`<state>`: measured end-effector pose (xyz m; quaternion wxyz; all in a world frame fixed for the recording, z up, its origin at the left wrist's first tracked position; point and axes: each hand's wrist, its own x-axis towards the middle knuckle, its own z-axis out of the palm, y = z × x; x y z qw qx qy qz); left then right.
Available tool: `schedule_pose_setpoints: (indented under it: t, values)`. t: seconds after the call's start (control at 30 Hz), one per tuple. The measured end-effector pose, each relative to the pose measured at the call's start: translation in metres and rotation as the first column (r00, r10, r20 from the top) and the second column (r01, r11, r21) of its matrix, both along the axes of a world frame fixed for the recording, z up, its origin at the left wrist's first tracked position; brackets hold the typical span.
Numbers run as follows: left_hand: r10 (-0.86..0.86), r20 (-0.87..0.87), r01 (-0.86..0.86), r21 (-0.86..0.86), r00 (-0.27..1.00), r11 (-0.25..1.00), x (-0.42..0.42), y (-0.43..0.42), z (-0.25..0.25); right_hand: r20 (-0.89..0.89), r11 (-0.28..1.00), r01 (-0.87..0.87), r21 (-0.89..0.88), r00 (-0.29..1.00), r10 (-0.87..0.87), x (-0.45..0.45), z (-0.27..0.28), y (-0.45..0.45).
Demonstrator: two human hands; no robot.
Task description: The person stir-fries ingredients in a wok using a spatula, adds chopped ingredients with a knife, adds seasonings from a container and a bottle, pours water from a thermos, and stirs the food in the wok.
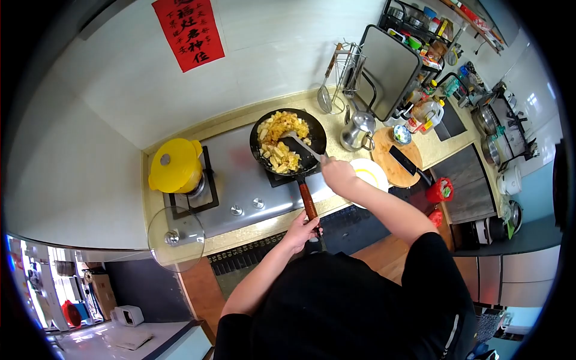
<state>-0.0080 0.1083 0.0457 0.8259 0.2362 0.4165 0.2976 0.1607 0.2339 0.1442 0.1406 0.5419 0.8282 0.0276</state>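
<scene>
A black wok (260, 157) sits on the right burner of the steel stove, holding yellow-brown chunks of food (279, 127) in two heaps. My left hand (302, 233) is wrapped round the wok's wooden handle (308, 201) near its end. In my right hand (338, 175) is a metal spatula (308, 148), its head resting among the food at the middle of the wok. A white plate (373, 170) lies partly behind my right wrist. To the right of the wok stands a steel kettle (359, 130).
A yellow pot (175, 165) stands on the left burner, and a glass lid (176, 239) lies at the counter's front edge. On the right, a round board (384, 144) bears a cleaver (404, 160). Bottles (427, 114) and a dark tray (390, 69) stand behind.
</scene>
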Motion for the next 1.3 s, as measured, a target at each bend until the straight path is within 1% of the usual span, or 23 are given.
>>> schedule_pose_setpoints:
  t: [0.03,0.13,0.23,0.27,0.3,0.37,0.4,0.43,0.5,0.6,0.7,0.73,0.83,0.87,0.97,1.0,1.07,1.2,1.3]
  values:
    - [0.0,-0.004,0.0,-0.007,1.0,1.0,0.001,0.0,0.001,-0.084,0.999,0.046,0.011,0.995,-0.045,-0.009,-0.006,0.004]
    - [0.003,0.0,-0.003,-0.01,1.0,1.0,0.001,0.0,0.005,-0.263,0.997,0.073,0.033,0.963,-0.062,-0.031,-0.017,0.008]
    - [-0.008,-0.006,0.008,0.006,1.0,1.0,0.001,0.001,0.005,-0.224,1.0,-0.016,0.004,0.974,0.017,-0.028,-0.01,0.008]
    - [-0.004,-0.007,0.004,0.007,1.0,1.0,0.001,0.002,0.005,-0.186,0.996,-0.086,0.029,0.978,0.09,-0.019,-0.01,0.011]
    - [0.0,-0.005,0.0,0.007,1.0,1.0,0.001,0.002,0.003,-0.137,0.992,-0.123,0.014,0.983,0.124,-0.009,-0.002,0.013]
    - [0.002,-0.003,-0.002,0.001,1.0,1.0,0.002,0.0,0.001,-0.043,0.981,-0.194,-0.027,0.98,0.193,0.007,0.033,0.013]
    - [0.003,-0.004,-0.003,-0.001,1.0,1.0,0.001,0.0,0.001,0.055,0.976,-0.219,-0.016,0.974,0.219,0.013,0.051,0.011]
    - [0.006,-0.005,-0.006,-0.003,1.0,1.0,0.001,0.001,0.002,0.093,0.971,-0.237,-0.034,0.967,0.239,0.023,0.061,0.014]
    - [0.004,-0.014,-0.004,-0.001,1.0,1.0,0.001,0.0,0.005,0.146,0.962,-0.275,-0.003,0.951,0.272,0.039,0.079,0.02]
    - [0.003,-0.005,-0.002,0.005,1.0,1.0,0.001,0.001,0.001,0.197,0.969,-0.245,0.028,0.952,0.235,0.049,0.105,0.015]
    - [0.009,0.004,-0.009,0.0,1.0,1.0,0.0,0.0,0.004,0.017,0.99,-0.121,0.07,0.993,0.12,0.05,0.142,-0.009]
    - [0.018,0.006,-0.018,-0.003,1.0,1.0,0.0,0.0,0.006,-0.037,0.995,-0.082,0.055,0.996,0.084,0.051,0.148,-0.014]
    - [0.029,0.003,-0.029,-0.008,1.0,1.0,0.0,0.0,0.007,-0.088,0.999,-0.04,0.014,0.995,0.041,0.05,0.155,-0.028]
    - [0.023,0.002,-0.023,-0.006,1.0,1.0,-0.001,0.0,0.005,-0.069,1.0,-0.007,-0.028,0.998,0.005,0.044,0.159,-0.033]
    - [-0.001,-0.009,0.001,-0.012,1.0,1.0,-0.001,0.0,0.006,-0.105,0.996,0.019,-0.087,0.994,-0.028,0.038,0.126,-0.038]
    - [-0.005,-0.014,0.005,-0.016,1.0,1.0,-0.002,0.001,0.007,-0.035,0.99,-0.026,-0.137,0.999,0.021,0.042,0.101,-0.034]
    - [0.002,-0.003,-0.002,-0.007,1.0,1.0,-0.002,0.0,0.004,-0.094,0.991,0.004,-0.134,0.995,-0.016,0.029,0.076,-0.032]
    - [-0.006,0.004,0.006,-0.002,1.0,1.0,-0.002,0.002,0.0,-0.26,0.996,0.053,-0.077,0.963,-0.071,0.004,0.053,-0.025]
    - [0.001,0.003,-0.001,0.001,1.0,1.0,-0.002,0.001,-0.002,-0.232,0.996,-0.008,-0.084,0.973,-0.012,-0.005,0.057,-0.022]
